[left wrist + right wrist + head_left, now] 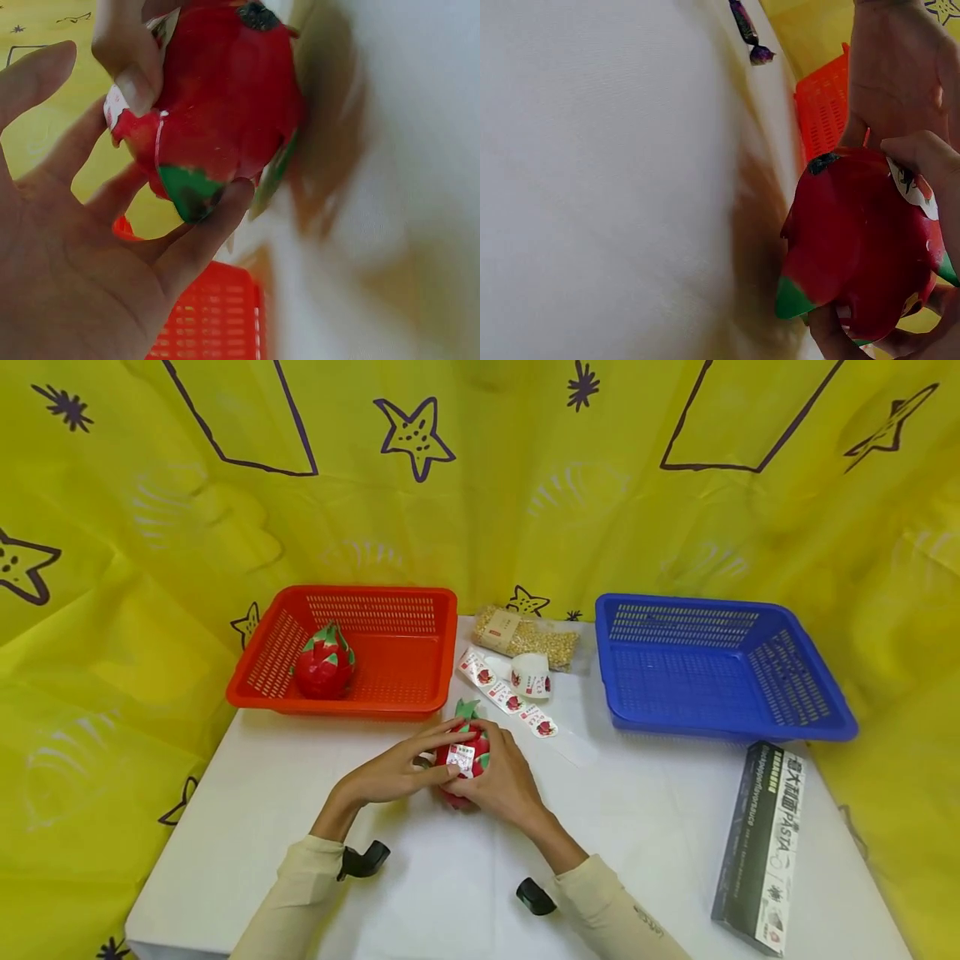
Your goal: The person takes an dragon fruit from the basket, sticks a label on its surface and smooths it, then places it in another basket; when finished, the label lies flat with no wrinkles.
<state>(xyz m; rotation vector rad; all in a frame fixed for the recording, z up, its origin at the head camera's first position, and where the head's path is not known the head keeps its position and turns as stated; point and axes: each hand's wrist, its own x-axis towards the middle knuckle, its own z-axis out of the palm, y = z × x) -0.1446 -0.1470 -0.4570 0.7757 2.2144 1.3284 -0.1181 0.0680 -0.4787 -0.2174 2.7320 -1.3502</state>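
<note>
Dragon fruit point(225, 90) near the middle of the tabletop point(465, 893).
We see the right hand point(504, 777) grasping it, thumb on its label point(461, 758); the fingers of the left hand point(393, 772), fairly straight, touch it. Toward the back edge lies a sticker strip point(513, 702). A red basket point(401, 647) at the back left corner carries a second fruit point(325, 668); a blue basket point(671, 681) stands at the back right.

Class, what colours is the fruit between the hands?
The fruit is red with green tips, clearest in the right wrist view.
</note>
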